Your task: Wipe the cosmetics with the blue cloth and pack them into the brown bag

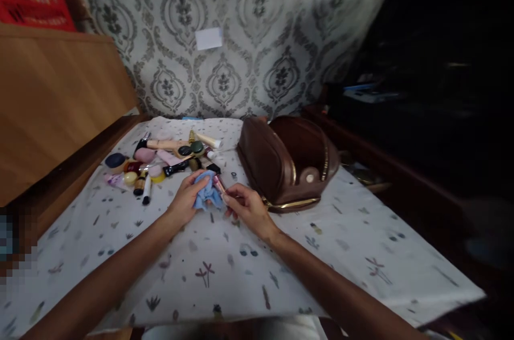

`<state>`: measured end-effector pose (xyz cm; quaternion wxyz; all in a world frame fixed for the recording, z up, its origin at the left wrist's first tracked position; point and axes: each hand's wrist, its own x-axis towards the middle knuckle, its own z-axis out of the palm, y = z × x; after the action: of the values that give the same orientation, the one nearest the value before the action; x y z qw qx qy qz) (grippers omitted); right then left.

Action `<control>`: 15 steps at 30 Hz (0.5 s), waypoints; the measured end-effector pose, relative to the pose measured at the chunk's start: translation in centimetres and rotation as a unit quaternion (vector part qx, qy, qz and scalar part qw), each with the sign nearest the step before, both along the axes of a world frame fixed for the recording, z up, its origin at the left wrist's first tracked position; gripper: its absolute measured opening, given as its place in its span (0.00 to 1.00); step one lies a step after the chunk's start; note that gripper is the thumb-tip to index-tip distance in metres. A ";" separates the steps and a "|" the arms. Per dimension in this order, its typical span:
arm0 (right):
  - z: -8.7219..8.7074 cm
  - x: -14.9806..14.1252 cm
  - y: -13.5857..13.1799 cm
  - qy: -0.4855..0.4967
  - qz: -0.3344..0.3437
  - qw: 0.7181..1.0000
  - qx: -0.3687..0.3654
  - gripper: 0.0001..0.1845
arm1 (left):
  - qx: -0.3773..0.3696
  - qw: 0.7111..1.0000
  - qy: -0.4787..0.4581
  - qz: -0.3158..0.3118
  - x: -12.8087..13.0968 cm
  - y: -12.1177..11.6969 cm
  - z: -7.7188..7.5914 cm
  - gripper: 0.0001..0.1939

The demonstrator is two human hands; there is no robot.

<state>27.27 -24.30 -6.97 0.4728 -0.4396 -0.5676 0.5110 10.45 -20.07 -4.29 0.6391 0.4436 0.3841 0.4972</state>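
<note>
A crumpled light-blue cloth [206,191] is bunched in my left hand [186,196], its fingers closed round it. My right hand [249,209] pinches a small pink tube [219,184], which looks like a lip gloss and lies against the cloth's right side. Both hands are just above the table, near its middle. Directly behind and to the left of them lies a loose pile of cosmetics: a pink makeup sponge [145,155], a dark-lidded round jar [115,162], a white tube with a black cap [146,190] and a cream tube [209,140]. Part of the pink tube is hidden by my fingers.
A brown leather cosmetic bag [261,160] with a gold zip stands unzipped to the right of my hands. The table wears a white printed cloth [249,281]. A wooden panel [60,99] rises at left, the patterned wall [257,61] behind, and a dark area at right.
</note>
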 end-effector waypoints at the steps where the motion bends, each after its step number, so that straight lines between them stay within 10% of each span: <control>1: 0.6 0.3 -0.5 0.015 0.001 1.000 0.004 0.23 | 0.005 1.000 0.009 -0.005 0.1 -0.3 0.4 0.24; 10: 10.6 9.2 -2.0 0.027 -0.169 0.970 0.171 0.19 | 0.073 0.965 0.238 -0.089 1.0 -1.6 -0.8 0.26; 15: 13.7 14.2 2.0 -0.212 -0.245 0.926 0.193 0.07 | 0.133 0.934 0.320 -0.084 1.1 -1.2 -1.8 0.28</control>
<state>41.50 -22.34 6.78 0.5277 -0.5630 -0.6171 0.1545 11.54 -21.27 -6.10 0.4572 0.6908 0.4599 0.3198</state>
